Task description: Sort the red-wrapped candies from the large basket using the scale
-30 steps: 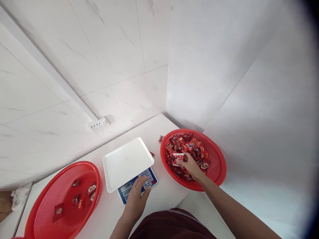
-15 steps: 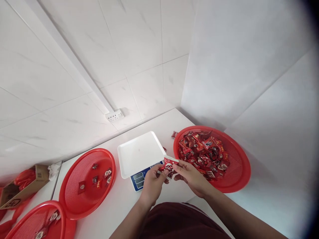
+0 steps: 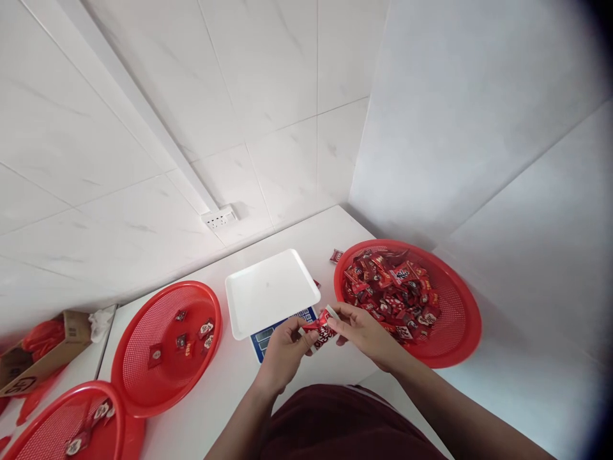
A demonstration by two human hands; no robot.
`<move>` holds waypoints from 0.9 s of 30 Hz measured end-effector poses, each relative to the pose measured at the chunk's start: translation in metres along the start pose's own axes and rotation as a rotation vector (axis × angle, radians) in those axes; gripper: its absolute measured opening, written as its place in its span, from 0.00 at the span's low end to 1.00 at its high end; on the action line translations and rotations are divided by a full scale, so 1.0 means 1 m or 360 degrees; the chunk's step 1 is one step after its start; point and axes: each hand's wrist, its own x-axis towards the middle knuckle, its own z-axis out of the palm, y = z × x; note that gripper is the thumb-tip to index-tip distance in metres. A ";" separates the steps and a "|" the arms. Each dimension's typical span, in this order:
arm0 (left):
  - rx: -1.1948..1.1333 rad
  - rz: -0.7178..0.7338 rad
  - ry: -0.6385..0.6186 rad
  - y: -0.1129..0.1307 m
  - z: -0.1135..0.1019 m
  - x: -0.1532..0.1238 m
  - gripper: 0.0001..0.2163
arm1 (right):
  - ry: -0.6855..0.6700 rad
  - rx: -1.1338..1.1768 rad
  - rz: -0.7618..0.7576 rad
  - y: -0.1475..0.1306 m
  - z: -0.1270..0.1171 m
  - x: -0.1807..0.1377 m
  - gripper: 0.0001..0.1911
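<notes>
Between my two hands is a small red-and-white printed packet [image 3: 325, 333], held above the front edge of the table. My left hand [image 3: 281, 355] pinches its left side with thumb and fingers. On the right side, my right hand [image 3: 364, 337] grips it near the top edge. What is inside the packet cannot be seen. Just beyond the hands stands a digital scale [image 3: 261, 338] with a bare white tray [image 3: 271, 287]. To the right of my right hand, a red plastic basket [image 3: 467, 313] holds many small red-wrapped sweets [image 3: 395, 297].
Another red basket [image 3: 138, 326] at left holds several wrapped pieces. A further basket [image 3: 36, 418] at lower left holds a few more. A cardboard box [image 3: 57, 351] with red plastic bags stands beyond. One loose packet [image 3: 336, 255] lies beside the right basket; a socket [image 3: 220, 218] is on the wall.
The packet has been turned and tilted between my fingers, so its white edges now show on both sides. My hands stay in nearly the same place; the view has shifted slightly.
</notes>
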 end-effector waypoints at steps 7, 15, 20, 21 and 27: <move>-0.0231 0.0013 0.0071 -0.021 0.006 0.010 0.15 | 0.0189 0.0382 0.0156 0.027 0.010 0.014 0.21; -0.0113 -0.0141 0.0607 -0.059 -0.052 0.042 0.19 | 0.0603 -0.0197 0.0164 0.063 -0.061 0.027 0.17; 0.0170 -0.0394 0.0640 -0.070 -0.065 0.042 0.35 | 0.0572 -0.1405 0.0660 0.098 -0.126 0.020 0.45; 0.0193 -0.0384 0.0595 -0.072 -0.062 0.040 0.35 | 0.0536 -0.1499 0.0807 0.106 -0.132 0.020 0.50; 0.0162 -0.0295 0.0371 -0.074 -0.041 0.031 0.29 | 0.0830 -0.1257 0.0414 0.133 -0.142 0.027 0.27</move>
